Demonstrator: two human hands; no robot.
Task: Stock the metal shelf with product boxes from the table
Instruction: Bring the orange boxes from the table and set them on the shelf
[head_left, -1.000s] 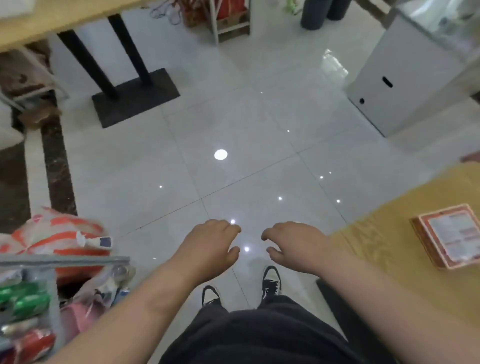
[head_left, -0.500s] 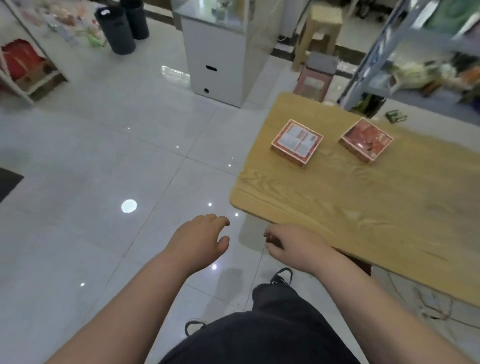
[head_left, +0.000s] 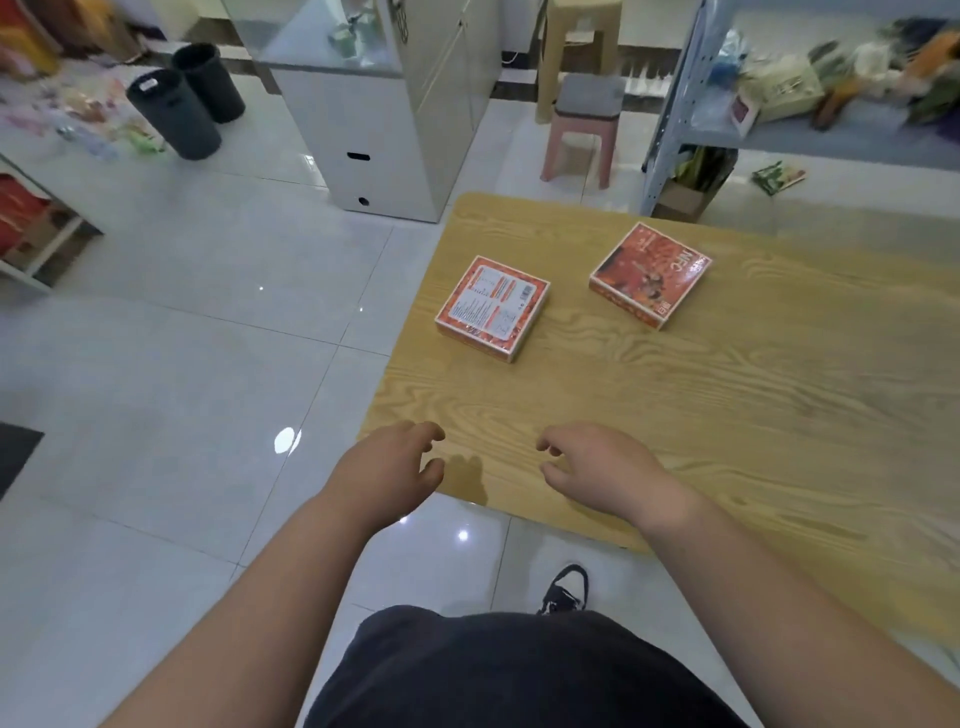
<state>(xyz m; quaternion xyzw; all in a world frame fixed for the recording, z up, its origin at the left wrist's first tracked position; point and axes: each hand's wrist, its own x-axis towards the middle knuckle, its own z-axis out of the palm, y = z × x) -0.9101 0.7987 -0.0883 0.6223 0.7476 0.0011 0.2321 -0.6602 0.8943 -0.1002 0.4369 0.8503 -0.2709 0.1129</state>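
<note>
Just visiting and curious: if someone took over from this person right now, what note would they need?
Left hand and right hand: both empty, fingers loosely curled, at the near edge of the table.
Two red boxes lie flat on the table ahead: label-side box on the left, picture-side box on the right.
Neither picked up yet.
Left to do: carry both to the metal shelf beyond the table.

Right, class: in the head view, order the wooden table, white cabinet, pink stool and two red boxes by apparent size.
wooden table
white cabinet
pink stool, left red box and right red box: too alike to rank; stool stands farther
</note>
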